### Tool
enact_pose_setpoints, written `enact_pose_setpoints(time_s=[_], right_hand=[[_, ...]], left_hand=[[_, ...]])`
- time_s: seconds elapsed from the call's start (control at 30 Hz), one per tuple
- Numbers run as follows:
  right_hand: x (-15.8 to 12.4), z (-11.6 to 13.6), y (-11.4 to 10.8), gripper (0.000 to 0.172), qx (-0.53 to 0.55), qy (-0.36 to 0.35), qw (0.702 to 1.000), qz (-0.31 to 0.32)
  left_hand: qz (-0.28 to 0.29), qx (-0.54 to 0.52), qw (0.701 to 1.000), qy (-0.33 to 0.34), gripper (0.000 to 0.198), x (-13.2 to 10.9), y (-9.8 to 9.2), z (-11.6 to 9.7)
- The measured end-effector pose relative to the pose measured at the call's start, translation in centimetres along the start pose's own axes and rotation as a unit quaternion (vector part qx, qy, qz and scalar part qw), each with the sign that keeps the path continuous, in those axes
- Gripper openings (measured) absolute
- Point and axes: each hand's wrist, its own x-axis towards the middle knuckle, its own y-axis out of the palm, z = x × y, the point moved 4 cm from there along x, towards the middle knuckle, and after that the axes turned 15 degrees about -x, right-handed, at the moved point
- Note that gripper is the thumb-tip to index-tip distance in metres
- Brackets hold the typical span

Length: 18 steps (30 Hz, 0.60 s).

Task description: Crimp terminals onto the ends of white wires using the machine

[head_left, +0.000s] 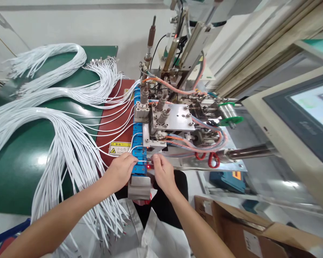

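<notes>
My left hand (121, 171) and my right hand (163, 172) meet at the near end of a row of blue clamp blocks (139, 143) on a machine. Both pinch the same thin white wire (143, 161), which lies across a blue block beside a small red light (148, 166). The left fingers are curled over the wire's left part; the right fingertips are pressed together at its end. Other white wires (115, 122) lie seated in the blocks farther along the row.
A large bundle of white wires (61, 139) sprawls over the green table (13, 168) at left. The machine head (169, 114), with hoses and cylinders, stands behind the blocks. At right there is a touchscreen panel (307, 118), and a cardboard box (247, 229) sits lower right.
</notes>
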Motion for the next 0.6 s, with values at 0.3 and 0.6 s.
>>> enact_pose_setpoints(time_s=[0.3,0.6], right_hand=[[0.1,-1.0,2.3,0.037,0.056,0.004,0.998,-0.016],[0.0,-1.3,1.3,0.036,0.060,0.003,0.998,0.003]], left_hand=[[0.038,0.197,0.980,0.011,0.020,-0.5,0.4,-1.0],[0.053,0.196,0.979,0.007,0.022,-0.5,0.3,-0.9]])
